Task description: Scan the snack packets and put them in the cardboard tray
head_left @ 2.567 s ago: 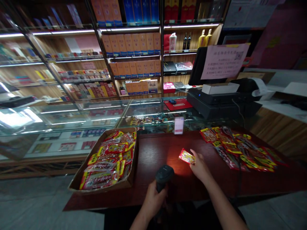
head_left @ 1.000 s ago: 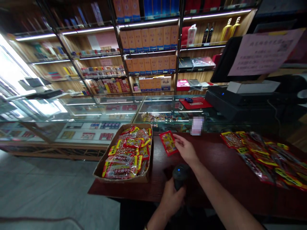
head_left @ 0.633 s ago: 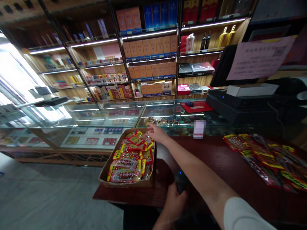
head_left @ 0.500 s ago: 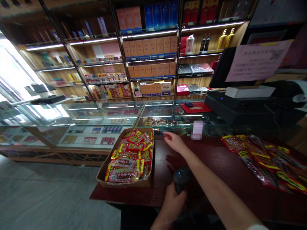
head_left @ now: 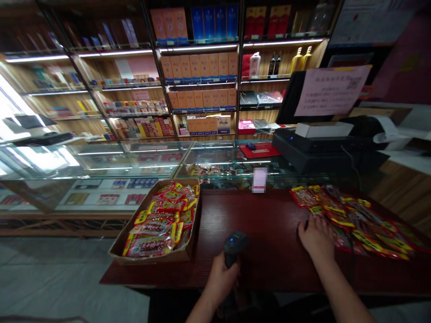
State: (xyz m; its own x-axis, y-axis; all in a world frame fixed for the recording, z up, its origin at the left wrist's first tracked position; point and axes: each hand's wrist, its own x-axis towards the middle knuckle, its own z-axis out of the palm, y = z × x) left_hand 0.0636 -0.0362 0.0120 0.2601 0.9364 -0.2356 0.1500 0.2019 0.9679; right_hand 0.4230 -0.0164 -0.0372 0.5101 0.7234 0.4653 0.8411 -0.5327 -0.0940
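My left hand (head_left: 222, 273) is wrapped round the handle of a dark barcode scanner (head_left: 235, 242) with a small blue light on its head, above the front of the counter. My right hand (head_left: 316, 235) lies palm down at the near left edge of a pile of red and yellow snack packets (head_left: 367, 224), its fingers stretched out and touching the packets. A cardboard box (head_left: 193, 224) full of similar snack packets (head_left: 161, 215) stands on the left of the counter.
Behind the dark red counter (head_left: 256, 269) is a glass display case (head_left: 215, 154). A monitor (head_left: 289, 98) with a paper notice (head_left: 332, 92) stands at the right, over a black cash drawer (head_left: 313, 150). A computer mouse (head_left: 251, 146) rests on a red mat. Stocked shelves line the wall.
My right hand has moved from beside the box across to the packet pile on the right. My left hand keeps hold of the barcode scanner. The view has shifted to the right.
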